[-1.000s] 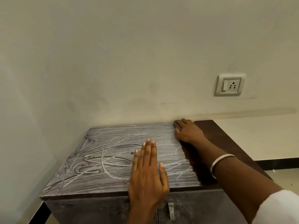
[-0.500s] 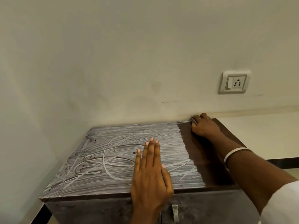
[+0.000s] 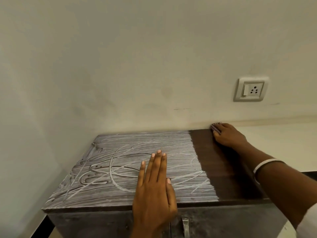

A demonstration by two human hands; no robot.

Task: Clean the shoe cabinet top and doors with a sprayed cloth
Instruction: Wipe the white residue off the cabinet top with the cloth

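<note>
The dusty, finger-streaked cabinet top [image 3: 130, 169] fills the left; the left hand [image 3: 154, 191] lies flat and open, holding nothing, apparently bracing. On the wiped dark strip, the right hand [image 3: 228, 136] presses a checked cloth [image 3: 215, 126] into the back right corner.

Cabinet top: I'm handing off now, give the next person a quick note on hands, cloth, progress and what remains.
Left hand: flat, palm down on the dusty front part of the cabinet top, holding nothing.
Right hand: pressing the checked cloth at the back right corner, against the wall.
Done: a dark strip along the right side is wiped clean.
Left: the rest of the top, grey with streaked dust, and the doors, which look dusty too.
</note>
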